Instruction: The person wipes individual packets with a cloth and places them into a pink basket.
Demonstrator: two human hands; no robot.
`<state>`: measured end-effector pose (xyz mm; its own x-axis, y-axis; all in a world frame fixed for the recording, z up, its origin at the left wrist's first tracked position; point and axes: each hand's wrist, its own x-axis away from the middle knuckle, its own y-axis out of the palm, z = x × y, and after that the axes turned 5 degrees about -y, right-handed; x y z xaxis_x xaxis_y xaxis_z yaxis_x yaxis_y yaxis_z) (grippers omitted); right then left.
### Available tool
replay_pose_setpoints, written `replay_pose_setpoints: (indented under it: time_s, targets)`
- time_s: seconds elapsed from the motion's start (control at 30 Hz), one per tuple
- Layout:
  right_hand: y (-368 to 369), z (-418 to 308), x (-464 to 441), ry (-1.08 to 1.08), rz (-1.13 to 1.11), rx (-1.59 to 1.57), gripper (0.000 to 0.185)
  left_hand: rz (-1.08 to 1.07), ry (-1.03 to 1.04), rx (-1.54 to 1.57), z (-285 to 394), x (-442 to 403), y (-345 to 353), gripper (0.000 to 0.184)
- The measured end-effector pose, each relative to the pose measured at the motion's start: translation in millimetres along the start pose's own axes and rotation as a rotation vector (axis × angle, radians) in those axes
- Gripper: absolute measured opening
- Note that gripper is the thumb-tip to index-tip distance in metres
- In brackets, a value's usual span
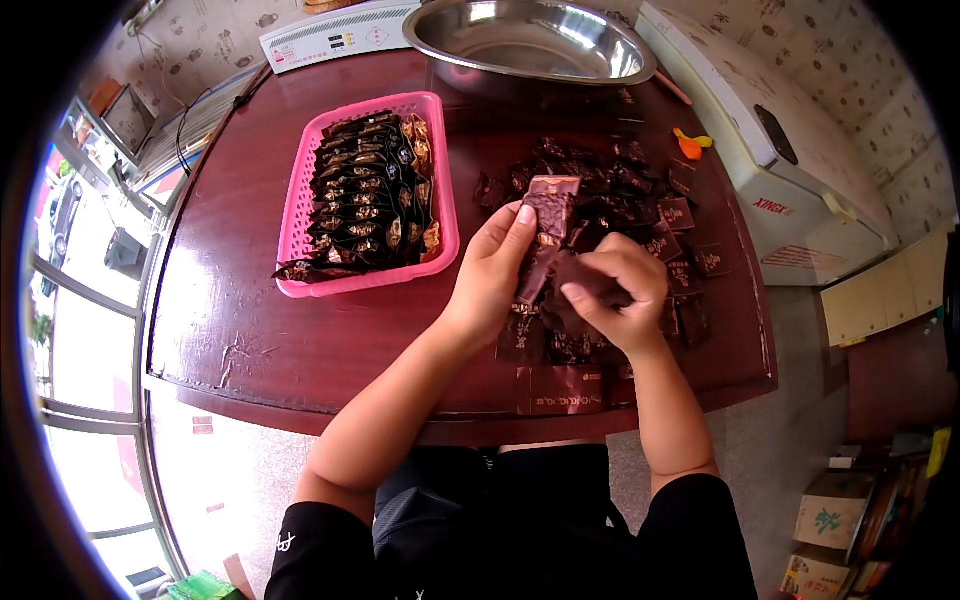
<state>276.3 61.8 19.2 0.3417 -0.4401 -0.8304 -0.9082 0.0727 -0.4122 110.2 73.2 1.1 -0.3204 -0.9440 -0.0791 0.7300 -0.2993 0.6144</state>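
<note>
My left hand (497, 262) grips a dark brown shiny packet (550, 212), thumb on its face, above the table. Just to its right, my right hand (628, 290) has its fingers curled round a dark brown packet (580, 280), partly hidden by those fingers. Whether the two packets touch I cannot tell. Beneath and beyond both hands lies a loose spread of similar dark packets (675, 213), some with gold print. To the left, a pink plastic basket (450, 215) holds several dark and gold packets (365, 195) standing in tight rows.
A wide steel basin (530, 75) stands at the back of the red-brown table (290, 350). Beside it on the left is a white panel with buttons (340, 38). Orange and yellow balloon-like pieces (690, 145) lie near a white chest freezer (800, 200), which carries a phone (776, 135).
</note>
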Motion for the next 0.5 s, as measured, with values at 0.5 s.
replay_pose_setpoints:
  time_s: [0.5]
  targets:
    - [14,-10,2,-0.133,-0.07,-0.052,0.026,0.139,-0.35,0.259,7,14,29,0.028]
